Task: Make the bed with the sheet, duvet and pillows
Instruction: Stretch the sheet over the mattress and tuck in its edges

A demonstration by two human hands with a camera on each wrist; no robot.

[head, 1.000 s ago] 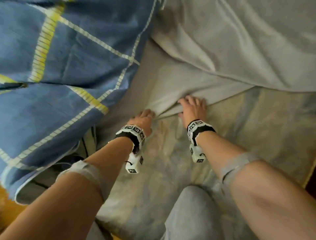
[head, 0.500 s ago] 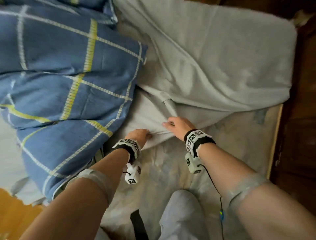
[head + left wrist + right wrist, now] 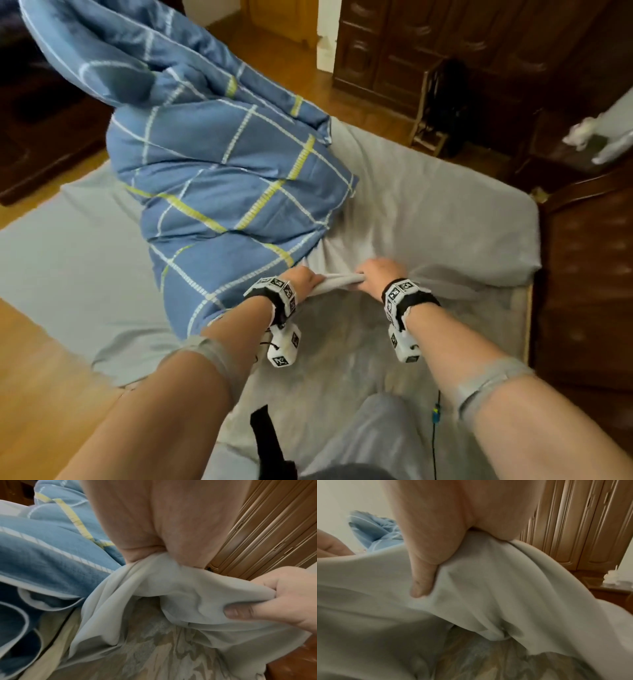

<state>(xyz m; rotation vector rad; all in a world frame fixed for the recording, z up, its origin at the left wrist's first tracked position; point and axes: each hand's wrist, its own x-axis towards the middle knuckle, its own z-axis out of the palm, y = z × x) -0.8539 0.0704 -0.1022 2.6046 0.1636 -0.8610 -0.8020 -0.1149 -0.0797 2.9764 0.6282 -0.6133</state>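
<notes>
A pale grey sheet (image 3: 428, 219) lies over the far part of the bed, its near edge bunched and lifted. My left hand (image 3: 305, 279) grips that bunched edge (image 3: 154, 577) at the left. My right hand (image 3: 378, 274) grips the same edge a little to the right, thumb pressed into the cloth (image 3: 471, 588). The right hand (image 3: 283, 601) also shows in the left wrist view, pinching the sheet. Below the hands lies the bare patterned mattress (image 3: 342, 349). A blue checked duvet (image 3: 219, 178) is heaped on the bed's left, touching the sheet beside my left hand.
A dark wooden cabinet (image 3: 589, 281) stands tight against the bed's right side, and dark wardrobes (image 3: 445, 44) fill the back wall. Wooden floor (image 3: 41, 394) shows at the left. My knee in grey cloth (image 3: 370, 442) rests on the mattress near the front edge.
Both hands have closed on the sheet's edge and lifted it into a bunch between them. The head view has tilted up, so the whole bed and room show.
</notes>
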